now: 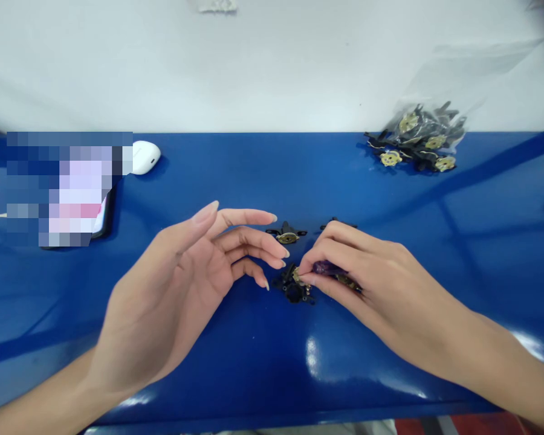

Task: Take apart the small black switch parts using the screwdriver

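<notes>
My left hand (172,296) hovers over the table, palm turned to the right, fingers spread and holding nothing. To its right, my right hand (372,272) is closed in a pinch, thumb and forefinger on a small brass-coloured part (296,275). That part is at a black plastic piece with a round opening (294,293); whether it is seated there I cannot tell. A dark purple, shiny object (327,267) is tucked under the right fingers, mostly hidden. Just beyond the fingertips lies a black piece with a brass disc (287,234). Another black piece (338,223) shows behind the right knuckles.
A clear plastic bag (456,115) with several black-and-brass parts (410,151) sits at the back right, against the white wall (272,66). At the left are a blurred-out phone (84,193) and a white earbud case (145,157). The blue table (236,386) ends at a front edge.
</notes>
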`<state>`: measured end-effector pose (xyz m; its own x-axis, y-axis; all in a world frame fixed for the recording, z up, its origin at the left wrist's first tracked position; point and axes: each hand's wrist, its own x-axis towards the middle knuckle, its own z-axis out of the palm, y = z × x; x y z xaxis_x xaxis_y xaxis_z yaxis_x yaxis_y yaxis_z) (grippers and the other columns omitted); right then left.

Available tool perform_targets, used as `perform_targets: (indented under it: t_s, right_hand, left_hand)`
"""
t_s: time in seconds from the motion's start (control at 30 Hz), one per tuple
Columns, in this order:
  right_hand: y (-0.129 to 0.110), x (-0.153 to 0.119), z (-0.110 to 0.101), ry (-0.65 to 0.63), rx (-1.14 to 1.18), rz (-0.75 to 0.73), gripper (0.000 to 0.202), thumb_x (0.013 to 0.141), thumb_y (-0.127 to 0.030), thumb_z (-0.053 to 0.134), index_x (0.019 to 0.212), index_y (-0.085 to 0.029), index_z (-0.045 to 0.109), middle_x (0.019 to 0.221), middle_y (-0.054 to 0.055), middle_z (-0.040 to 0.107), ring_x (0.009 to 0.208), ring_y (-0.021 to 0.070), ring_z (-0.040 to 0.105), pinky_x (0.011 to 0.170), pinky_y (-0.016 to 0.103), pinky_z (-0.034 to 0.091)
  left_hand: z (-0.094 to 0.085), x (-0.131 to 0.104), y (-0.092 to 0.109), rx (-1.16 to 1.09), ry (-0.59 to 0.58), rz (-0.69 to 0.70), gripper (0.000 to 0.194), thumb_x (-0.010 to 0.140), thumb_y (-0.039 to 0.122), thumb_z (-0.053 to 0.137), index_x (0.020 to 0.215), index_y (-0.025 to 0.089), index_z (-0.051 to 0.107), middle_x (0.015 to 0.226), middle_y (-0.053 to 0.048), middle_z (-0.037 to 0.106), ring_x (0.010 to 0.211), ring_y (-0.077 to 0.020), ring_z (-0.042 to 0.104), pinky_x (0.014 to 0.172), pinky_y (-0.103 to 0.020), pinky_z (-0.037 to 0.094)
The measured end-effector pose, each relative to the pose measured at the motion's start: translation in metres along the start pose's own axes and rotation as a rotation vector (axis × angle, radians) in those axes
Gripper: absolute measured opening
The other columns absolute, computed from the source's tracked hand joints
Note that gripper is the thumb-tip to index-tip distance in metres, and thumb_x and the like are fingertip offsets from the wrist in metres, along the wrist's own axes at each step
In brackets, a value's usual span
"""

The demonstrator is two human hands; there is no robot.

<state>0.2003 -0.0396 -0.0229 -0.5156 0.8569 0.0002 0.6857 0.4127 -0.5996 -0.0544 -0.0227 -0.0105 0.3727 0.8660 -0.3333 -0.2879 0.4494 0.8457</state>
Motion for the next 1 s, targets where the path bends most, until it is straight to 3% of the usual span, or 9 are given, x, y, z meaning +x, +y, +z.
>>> perform_targets:
  t_s: [0.63,0.8,1.0]
  right_hand:
    - [0.002,-0.002,-0.003,-0.008,0.012,0.024,0.019,0.119,-0.021,0.058,0.108,-0.027,0.073,0.111,0.001,0.069,0.081,0.0169,0.071,0.081,0.037,0.059]
    - [0.003,-0.004,-0.013,0.105,0.069,0.002,0.017,0.120,-0.031,0.059,0.119,-0.029,0.077,0.115,0.003,0.072,0.086,0.0174,0.072,0.072,0.035,0.057]
    - [0.005,-0.005,-0.024,0.349,-0.039,0.069,0.028,0.121,-0.038,0.055,0.136,-0.035,0.079,0.123,0.007,0.074,0.091,0.0252,0.072,0.071,0.040,0.058]
  left_hand:
    - [0.002,0.001,0.001,0.004,0.013,-0.005,0.057,0.116,0.056,0.047,0.128,0.011,0.082,0.112,-0.021,0.081,0.104,-0.0335,0.075,0.085,-0.038,0.065]
    - [0.002,0.001,0.002,0.011,0.007,-0.007,0.057,0.116,0.055,0.048,0.128,0.011,0.082,0.111,-0.020,0.081,0.104,-0.0323,0.075,0.085,-0.037,0.066]
    - [0.000,0.000,0.001,0.014,-0.003,0.008,0.055,0.117,0.054,0.049,0.126,0.013,0.084,0.112,-0.018,0.082,0.103,-0.0308,0.076,0.084,-0.035,0.067]
